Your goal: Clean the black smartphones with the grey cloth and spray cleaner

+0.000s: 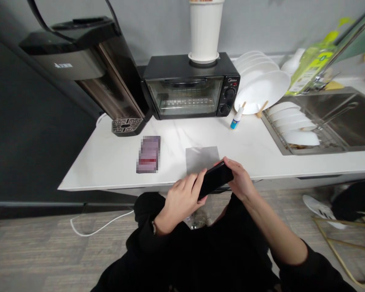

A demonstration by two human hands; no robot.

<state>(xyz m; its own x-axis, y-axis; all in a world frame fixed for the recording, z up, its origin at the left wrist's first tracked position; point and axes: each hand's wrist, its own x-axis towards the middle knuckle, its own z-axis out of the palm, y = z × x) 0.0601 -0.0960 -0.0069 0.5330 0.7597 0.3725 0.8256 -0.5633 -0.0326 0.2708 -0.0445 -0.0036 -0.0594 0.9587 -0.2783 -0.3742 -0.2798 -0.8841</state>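
A black smartphone (215, 178) with a dark screen is held between my two hands, tilted, just over the counter's front edge. My left hand (182, 198) is closed around its lower left end. At the upper right end, my right hand (239, 178) grips it with thumb and fingers. Behind the phone a grey square sheet (200, 157) lies flat on the white counter (173, 134). Further left rests a flat rectangular item (149, 155), blurred out, purple with a red band. A small white bottle with a blue label (235, 121) stands near the plates.
Along the wall are a tall drink dispenser (94, 73) and a black toaster oven (190, 87) with a white cup (205, 30) on top. White plates (261, 89) stand racked beside the sink (346, 117). A person's shoe (322, 210) is on the floor at right.
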